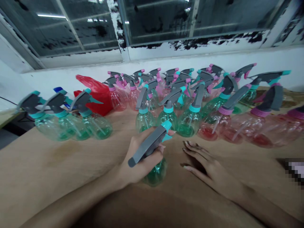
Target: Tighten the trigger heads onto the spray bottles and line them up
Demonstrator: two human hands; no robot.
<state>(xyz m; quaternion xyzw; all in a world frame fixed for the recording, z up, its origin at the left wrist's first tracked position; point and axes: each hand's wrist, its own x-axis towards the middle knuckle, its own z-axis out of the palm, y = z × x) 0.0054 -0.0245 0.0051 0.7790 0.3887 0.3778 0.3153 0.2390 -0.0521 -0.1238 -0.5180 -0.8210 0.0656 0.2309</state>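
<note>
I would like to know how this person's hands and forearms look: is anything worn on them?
The left hand and right hand wear no gloves, and both forearms show no sleeves. No ring, watch or bracelet is visible. The right hand's fingers look slender.

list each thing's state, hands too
held green bottle, sprayer fitted
left hand, fingers around that bottle
right hand, nothing visibly held, fingers outstretched
three left bottles, standing aligned
other bottles, standing close together
red bag, rumpled
table, stained at left
window frame, paint patchy
</note>
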